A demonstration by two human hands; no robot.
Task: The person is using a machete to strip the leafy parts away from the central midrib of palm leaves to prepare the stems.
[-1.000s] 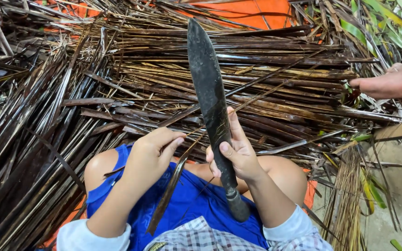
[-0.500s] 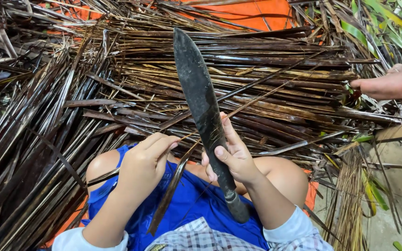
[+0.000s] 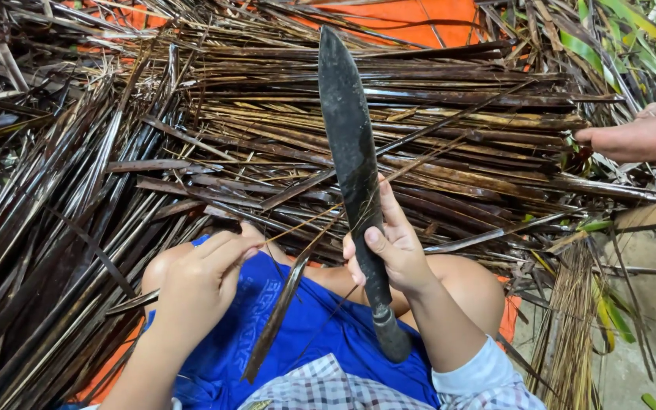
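Note:
A long dark knife (image 3: 347, 137) points up and away from me, its blade worn and blackened. My right hand (image 3: 396, 254) grips it low on the blade, just above the rounded handle, thumb pressed on the flat. A thin straw-coloured leaf rib (image 3: 419, 161) runs slantwise past the blade down toward my left hand (image 3: 199, 281), which is curled shut at its lower end, above my left knee. A dark leaf strip (image 3: 271, 326) hangs between my hands over my blue shorts (image 3: 313, 334).
A thick pile of dark dried palm leaf strips (image 3: 191, 137) lies on an orange sheet (image 3: 404, 19) in front of me. Another person's hand (image 3: 639, 137) reaches in at the right edge. Green leaves (image 3: 632, 38) and a bundle of thin ribs (image 3: 567, 319) lie to the right.
My left hand has drawn back and down toward my left knee, with the rib. The knife swung left, then back right and more upright.

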